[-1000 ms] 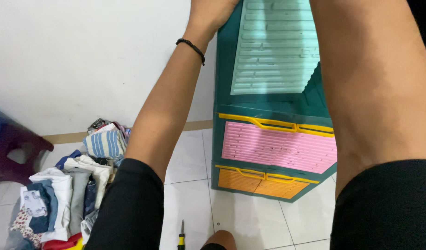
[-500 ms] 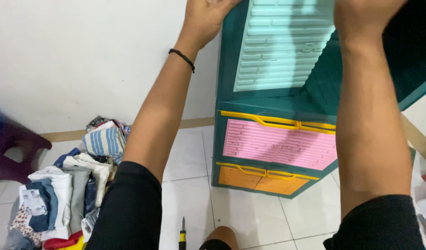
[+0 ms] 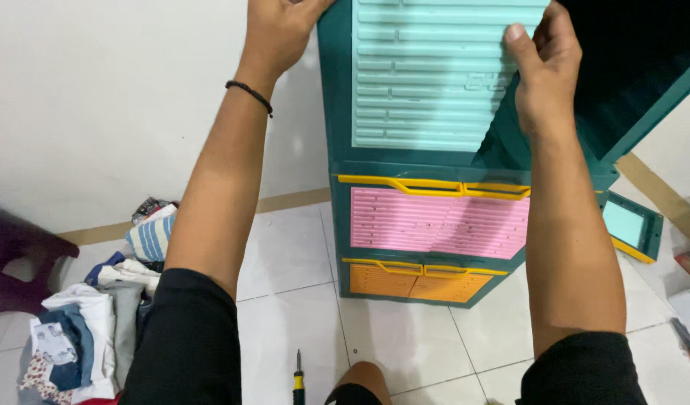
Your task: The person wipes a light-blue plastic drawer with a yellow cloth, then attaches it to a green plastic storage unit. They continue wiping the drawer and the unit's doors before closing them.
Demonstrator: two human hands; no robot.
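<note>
Hands on the top drawer front: left hand [image 3: 281,34] grips its left edge, right hand [image 3: 544,64] clamps the right edge of the mint ribbed panel [image 3: 427,82]. Below the grip, pink drawer [image 3: 439,221] and orange drawer [image 3: 412,281] already sit seated; the top looks unfinished.

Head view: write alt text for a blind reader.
Both hands, left and right, grip a mint panel atop a teal drawer cabinet. Clothes and a screwdriver lie on the floor.
</note>
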